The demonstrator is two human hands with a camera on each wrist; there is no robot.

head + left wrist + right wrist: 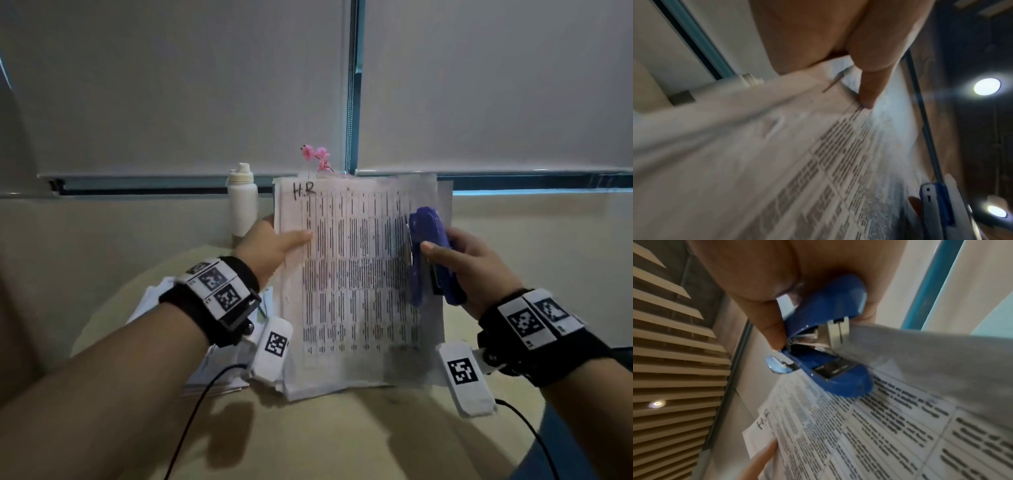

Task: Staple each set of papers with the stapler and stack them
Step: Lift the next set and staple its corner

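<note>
A set of printed papers (pixel 356 274) marked "H.R" at its top left corner is held upright over the table. My left hand (pixel 281 243) pinches its left edge, thumb (pixel 867 91) on the front and the other fingers hidden behind. My right hand (pixel 472 260) grips a blue stapler (pixel 428 250) at the upper right edge of the set. In the right wrist view the stapler (pixel 828 345) has its jaws apart and the papers (pixel 879 434) reach into its mouth. The left wrist view shows the papers (pixel 777 162) blurred, with the stapler (pixel 937 204) at the far edge.
More papers (pixel 212 363) lie in a pile on the round beige table (pixel 342 438), below my left wrist. A white bottle (pixel 242 202) and pink flowers (pixel 317 157) stand at the back by the blinds. Cables trail from both wrist cameras.
</note>
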